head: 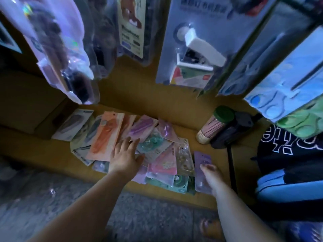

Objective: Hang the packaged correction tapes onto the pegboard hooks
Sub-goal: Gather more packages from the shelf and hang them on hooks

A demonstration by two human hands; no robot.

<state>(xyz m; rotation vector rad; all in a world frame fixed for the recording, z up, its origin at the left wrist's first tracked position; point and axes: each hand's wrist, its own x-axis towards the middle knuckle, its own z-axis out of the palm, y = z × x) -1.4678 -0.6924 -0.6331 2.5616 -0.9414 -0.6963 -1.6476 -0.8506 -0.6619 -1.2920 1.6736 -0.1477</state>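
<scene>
Several packaged correction tapes lie spread on a low yellow shelf [174, 110], among them an orange pack [104, 137], a teal pack [152, 142] and a pink pack [164, 163]. My left hand [125, 154] rests flat on the pile with fingers spread, touching the teal and purple packs. My right hand [209, 173] grips a purple pack [202, 165] at the pile's right edge, thumb on its front. The pegboard hooks themselves are hidden behind hanging goods.
Blister packs hang close overhead: a white stapler pack [192, 49], blue scissors packs [283, 81] and clear pen packs [57, 49]. A green-lidded jar [215, 126] and a dark lamp base [227, 137] stand on the shelf at right. Grey floor [70, 198] lies below.
</scene>
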